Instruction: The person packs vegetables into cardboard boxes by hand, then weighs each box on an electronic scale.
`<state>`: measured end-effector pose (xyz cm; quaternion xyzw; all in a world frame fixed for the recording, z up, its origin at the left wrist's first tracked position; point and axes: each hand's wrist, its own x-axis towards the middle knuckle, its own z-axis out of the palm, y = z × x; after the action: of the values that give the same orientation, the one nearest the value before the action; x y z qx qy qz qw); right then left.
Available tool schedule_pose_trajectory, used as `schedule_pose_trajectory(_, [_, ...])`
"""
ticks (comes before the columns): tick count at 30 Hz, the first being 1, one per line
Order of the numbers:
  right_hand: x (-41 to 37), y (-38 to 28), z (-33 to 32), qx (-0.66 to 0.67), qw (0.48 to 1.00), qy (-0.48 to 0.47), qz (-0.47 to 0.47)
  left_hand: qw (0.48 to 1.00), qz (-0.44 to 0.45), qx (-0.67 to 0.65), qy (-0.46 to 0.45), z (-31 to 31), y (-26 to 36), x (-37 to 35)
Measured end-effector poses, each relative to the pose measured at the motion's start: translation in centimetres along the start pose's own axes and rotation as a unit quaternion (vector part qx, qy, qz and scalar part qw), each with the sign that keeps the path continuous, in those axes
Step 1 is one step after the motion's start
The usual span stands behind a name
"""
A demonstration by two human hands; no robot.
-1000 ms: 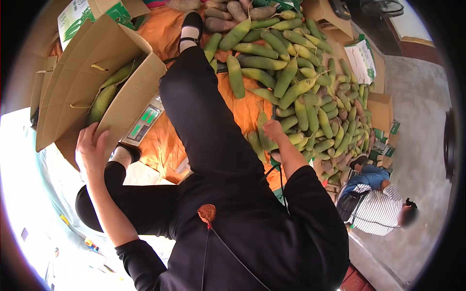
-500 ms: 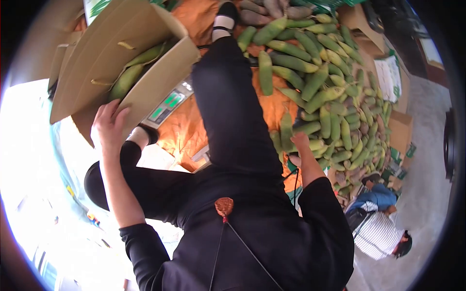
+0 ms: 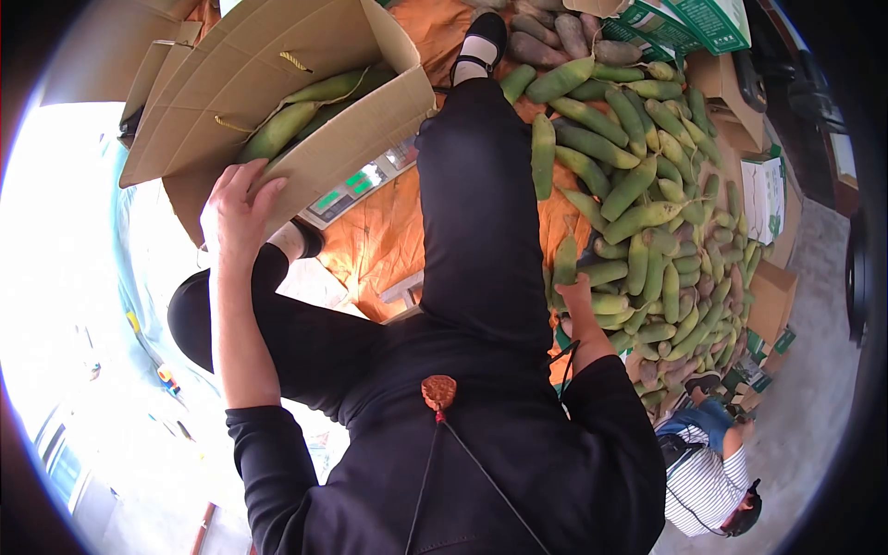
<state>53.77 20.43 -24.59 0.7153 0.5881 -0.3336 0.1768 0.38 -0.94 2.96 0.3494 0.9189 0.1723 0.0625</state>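
My left hand (image 3: 239,211) is closed over the near edge of an open cardboard box (image 3: 347,134), thumb outside and fingers at the rim. Inside the box lie several long green radishes (image 3: 280,129), partly hidden by its walls. Under the box shows a digital scale (image 3: 356,185) with lit green digits. Down on the right, my right hand (image 3: 577,301) has its fingers around the lower end of a green radish (image 3: 565,259) at the pile's near edge. Part of that grip is hidden.
A large pile of green radishes (image 3: 638,190) covers the orange sheet (image 3: 370,242) on my right. Darker, soil-coloured roots (image 3: 535,48) lie at the far end. Cartons (image 3: 766,199) stand beyond the pile. A person in a striped shirt (image 3: 703,486) is at the lower right.
The view has shifted, so the box, scale and pile sit further right and lower. Both hands keep their places at the box edge and the radish. The person at lower right has leaned differently.
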Motion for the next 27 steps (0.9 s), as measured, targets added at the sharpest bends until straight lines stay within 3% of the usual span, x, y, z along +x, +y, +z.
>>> schedule_pose_trajectory(3, [-0.2,-0.8,0.4,-0.049,0.999,0.022,0.002,1.0,0.014,-0.009,0.019,0.5,-0.1,0.0])
schedule_pose_trajectory(7, [-0.6,-2.7,0.3,-0.085,0.993,-0.009,0.079,0.999,0.036,0.0,0.029,0.4,-0.1,-0.1])
schedule_pose_trajectory(13, [-2.1,-4.4,-2.1,0.074,0.995,-0.043,0.055,0.999,0.009,-0.013,0.027,0.1,-0.5,-0.3])
schedule_pose_trajectory(19, [-1.8,-8.0,-5.5,0.217,0.969,-0.057,-0.105,0.999,0.041,0.015,0.009,-0.4,-1.5,-0.7])
schedule_pose_trajectory(21, [-4.7,-14.0,-9.5,0.286,0.922,-0.048,-0.256,0.999,0.032,0.007,0.004,-0.6,-1.5,-1.0])
schedule_pose_trajectory(23, [-7.0,-19.6,-12.9,0.278,0.893,0.002,-0.355,0.999,0.037,0.032,0.0,-0.4,-2.0,-1.2])
schedule_pose_trajectory(25, [-11.0,-25.9,-16.8,0.269,0.871,-0.019,-0.412,0.999,0.039,0.031,0.013,-0.6,-2.1,-1.2])
schedule_pose_trajectory(27, [-13.8,-31.2,-19.6,0.223,0.82,-0.02,-0.527,0.998,0.011,0.052,-0.022,-0.9,-2.0,-1.2])
